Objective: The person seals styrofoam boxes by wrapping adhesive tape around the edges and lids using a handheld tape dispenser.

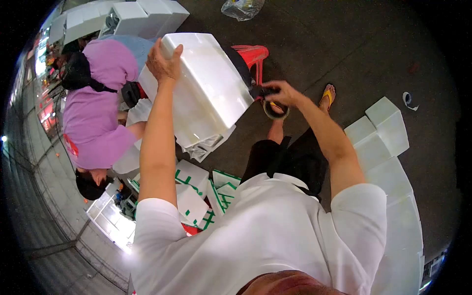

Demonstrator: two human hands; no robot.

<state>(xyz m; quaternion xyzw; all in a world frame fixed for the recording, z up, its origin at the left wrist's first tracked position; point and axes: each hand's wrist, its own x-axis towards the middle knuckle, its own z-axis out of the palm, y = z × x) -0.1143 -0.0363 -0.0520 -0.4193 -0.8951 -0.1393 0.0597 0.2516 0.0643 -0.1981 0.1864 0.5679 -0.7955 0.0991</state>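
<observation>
Dark floor (373, 54) bg, stacked cartons (391, 177) far R, white box (211, 83) upper ctr, L hand (164, 64) grip spread wide on its edge, R hand (282, 93) grip closed on tape roll (267, 110) nr box.

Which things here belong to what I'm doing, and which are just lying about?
Likely part of the job:
glossy white rectangular box, under my left hand;
dark ring-shaped tape roll, at my right hand;
perhaps the row of white boxes.

Apparently just lying about:
crumpled clear plastic bag;
small white ring-shaped roll on the floor.
</observation>
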